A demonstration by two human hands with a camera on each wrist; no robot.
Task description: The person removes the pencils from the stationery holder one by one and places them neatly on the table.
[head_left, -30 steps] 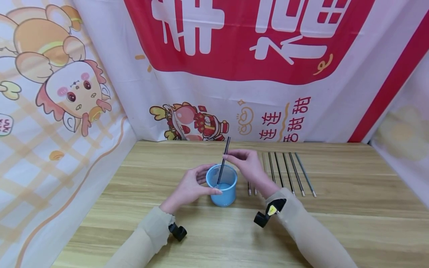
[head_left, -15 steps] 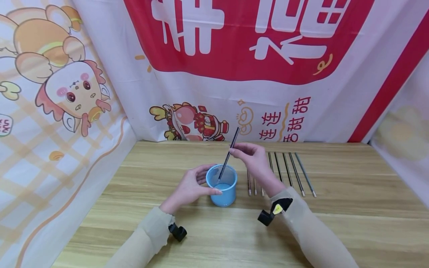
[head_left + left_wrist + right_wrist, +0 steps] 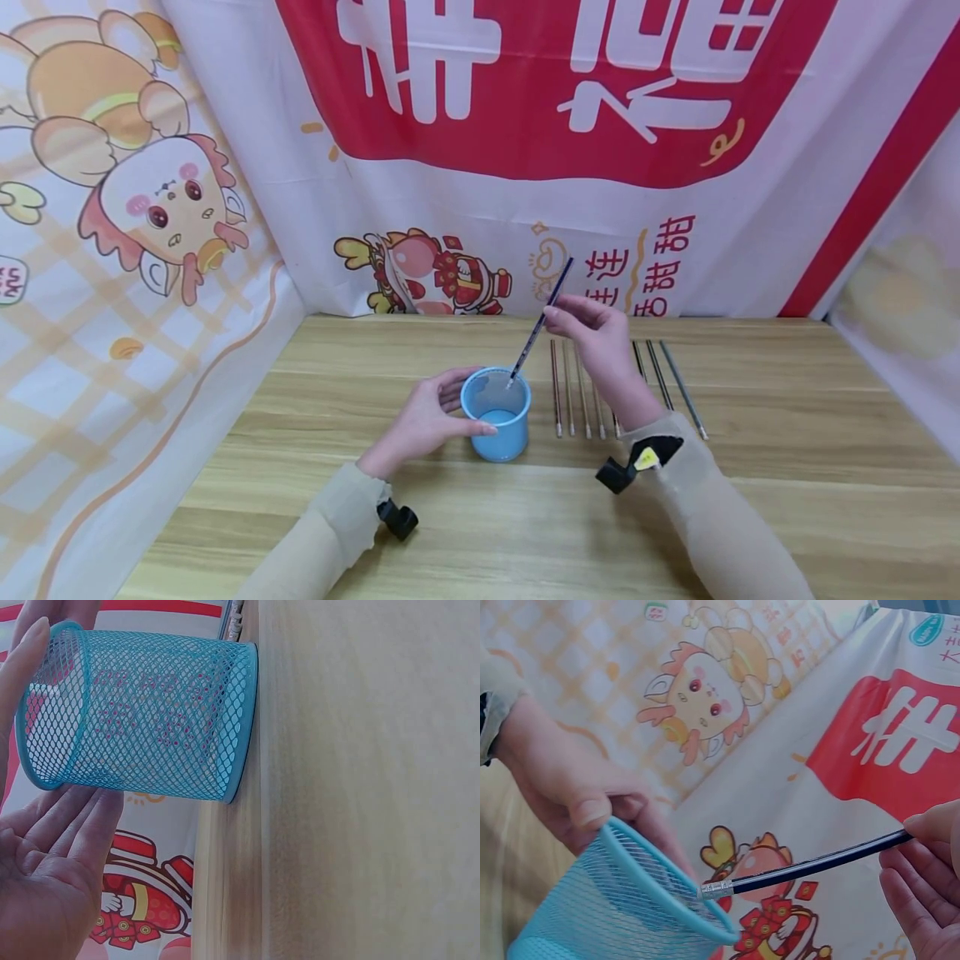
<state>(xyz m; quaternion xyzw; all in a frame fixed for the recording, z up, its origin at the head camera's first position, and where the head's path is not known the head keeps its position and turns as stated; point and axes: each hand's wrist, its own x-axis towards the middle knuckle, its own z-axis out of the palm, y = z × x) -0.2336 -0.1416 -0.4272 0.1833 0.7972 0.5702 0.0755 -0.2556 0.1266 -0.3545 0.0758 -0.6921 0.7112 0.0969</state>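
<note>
A light blue mesh pencil cup (image 3: 501,437) stands upright on the table; its wire mesh shows in the left wrist view (image 3: 157,712). My left hand (image 3: 423,417) holds it from the left, thumb at the near side and fingers round the far side, near the rim. Thumb and fingers of my right hand (image 3: 603,346) pinch a dark pencil (image 3: 542,321) by its upper part, above and right of the cup. The pencil slants, with its metal-banded eraser end (image 3: 716,889) low at the cup's mouth. Inside, the cup shows no other pencils.
Right of the cup, several pencils lie side by side on the wooden table (image 3: 480,533), among them a reddish one (image 3: 556,387) and a grey-blue one (image 3: 683,390). My right forearm covers part of the row. A printed cloth (image 3: 420,192) hangs behind the table.
My right hand has moved up and to the right, drawing the pencil from deep in the cup to its mouth and tilting it more. My left hand and the cup stay put.
</note>
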